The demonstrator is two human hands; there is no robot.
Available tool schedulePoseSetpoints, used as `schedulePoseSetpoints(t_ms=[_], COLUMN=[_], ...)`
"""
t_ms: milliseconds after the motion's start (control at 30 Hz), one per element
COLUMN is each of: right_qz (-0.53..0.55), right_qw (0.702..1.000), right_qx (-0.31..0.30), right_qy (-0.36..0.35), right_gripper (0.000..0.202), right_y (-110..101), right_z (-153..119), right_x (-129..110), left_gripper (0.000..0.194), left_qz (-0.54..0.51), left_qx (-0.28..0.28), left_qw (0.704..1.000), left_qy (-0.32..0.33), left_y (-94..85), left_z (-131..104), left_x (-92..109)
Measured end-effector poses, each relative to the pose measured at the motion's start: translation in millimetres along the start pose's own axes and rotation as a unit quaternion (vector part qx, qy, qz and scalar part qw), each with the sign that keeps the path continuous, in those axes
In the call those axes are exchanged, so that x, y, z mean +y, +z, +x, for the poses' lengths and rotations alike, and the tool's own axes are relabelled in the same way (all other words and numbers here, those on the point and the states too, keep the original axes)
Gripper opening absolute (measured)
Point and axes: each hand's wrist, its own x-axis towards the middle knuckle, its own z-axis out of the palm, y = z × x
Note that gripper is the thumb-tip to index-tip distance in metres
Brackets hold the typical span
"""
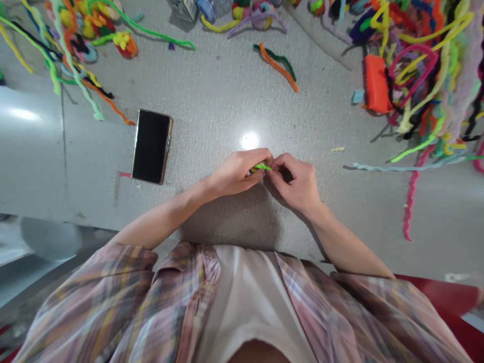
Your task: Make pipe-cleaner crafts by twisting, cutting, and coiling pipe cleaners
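Both my hands meet above the grey table [212, 101], in front of my chest. Between them is a short piece of bright green pipe cleaner [261, 166], mostly covered by the fingers. My left hand [242, 171] is closed around it, with a bit of yellow showing under the green. The thumb and index finger of my right hand [297, 179] pinch at the right end of the green piece. How the piece is bent or joined inside the left hand is hidden.
A phone [152, 146] lies to the left. Orange [279, 68] and dark green [282, 59] pipe cleaners lie ahead. At the right are a tangled pipe cleaner pile [431, 65], a red-orange brush [377, 84] and a pink pipe cleaner [410, 201]. Colourful pompom-like pieces [91, 20] lie far left.
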Motion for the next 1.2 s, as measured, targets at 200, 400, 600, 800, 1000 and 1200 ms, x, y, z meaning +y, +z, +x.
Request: schedulePoseSetpoints(t_ms=[200, 400, 600, 800, 1000, 1200], right_qz=[0.004, -0.003, -0.009, -0.011, -0.010, -0.015], right_qw=[1.000, 1.000, 1.000, 1.000, 1.000, 1.000], right_qx=[0.004, 0.000, 0.000, 0.003, 0.001, 0.002], right_qy=[-0.008, 0.000, -0.003, 0.001, -0.006, -0.001], right_gripper=[0.023, 0.025, 0.022, 0.016, 0.010, 0.010], right_y=[0.1, -0.6, -1.1, -0.8, -1.1, -0.6], right_z=[0.4, 0.3, 0.6, -0.2, -0.9, -1.6], right_x=[-0.8, -1.5, -1.7, -0.9, -0.3, 0.8], left_gripper=[0.017, 0.018, 0.021, 0.022, 0.022, 0.022], left_qz=[0.002, 0.006, 0.007, 0.005, -0.003, 0.003], left_qx=[0.000, 0.002, -0.005, -0.010, -0.014, -0.025], left_qw=[1.000, 0.999, 1.000, 1.000, 1.000, 0.999], left_qy=[0.015, 0.033, 0.025, 0.008, -0.012, -0.028], left_y=[-0.4, 0.5, 0.2, -0.9, -2.4, -2.8], left_z=[-0.7, -1.5, -1.7, -1.9, -1.6, -1.2], left_x=[-0.4, -3.5, -2.2, -0.2, 2.3, 3.3])
